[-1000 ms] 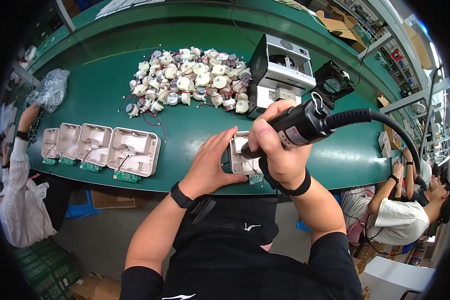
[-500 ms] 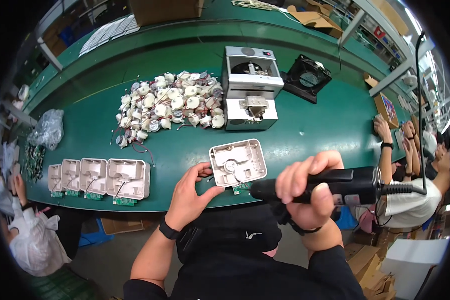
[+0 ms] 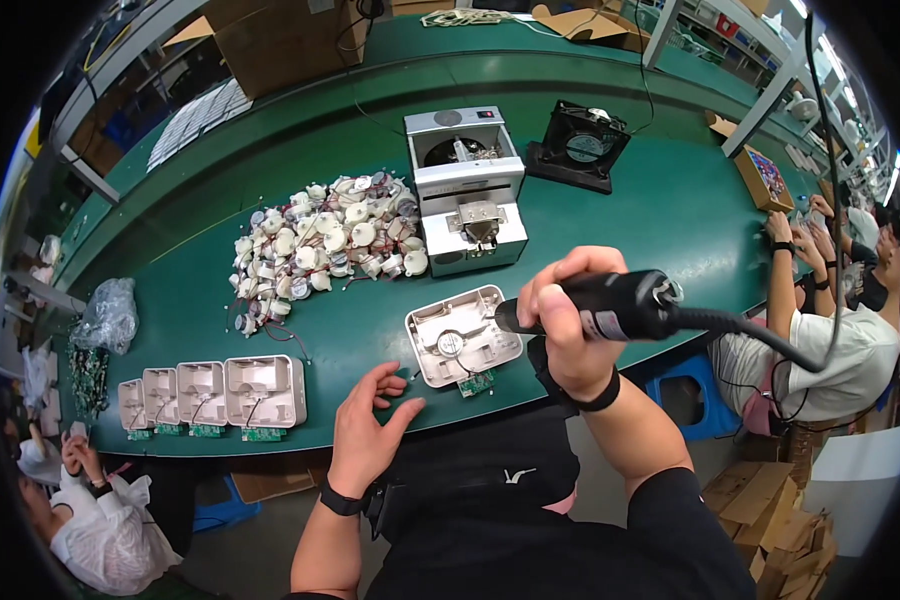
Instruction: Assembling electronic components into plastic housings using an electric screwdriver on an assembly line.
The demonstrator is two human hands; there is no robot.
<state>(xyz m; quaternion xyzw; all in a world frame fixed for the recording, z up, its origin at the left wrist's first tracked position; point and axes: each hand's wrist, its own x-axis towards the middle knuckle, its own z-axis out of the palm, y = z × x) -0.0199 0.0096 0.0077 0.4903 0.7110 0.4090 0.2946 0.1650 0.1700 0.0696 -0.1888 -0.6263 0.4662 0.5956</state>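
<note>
A white plastic housing [image 3: 430, 362] lies open side up on the bench in front of me. Inside it sits a round white motor [image 3: 451, 345] with a dark wire, and a small green circuit board [image 3: 477, 384] hangs at its near edge. My right hand [image 3: 570, 325] is wrapped round a black corded electric screwdriver [image 3: 625, 308]. Its nose points left into the right side of the housing; the tip is hidden. My left hand [image 3: 368, 425] is open just left of the housing, thumb and fingers apart, touching nothing.
Several similar housings [image 3: 265, 390] stand in a row at left. A heap of motors [image 3: 320, 245] lies behind, beside a grey-white screw feeder [image 3: 470, 190] and a black fan [image 3: 582, 145]. Bagged plastic [image 3: 107, 315] is far left. Co-workers sit at both sides.
My right hand has brought the screwdriver left and up, its nose now over the housing. My left hand has let go of the housing and opened. The view has shifted too.
</note>
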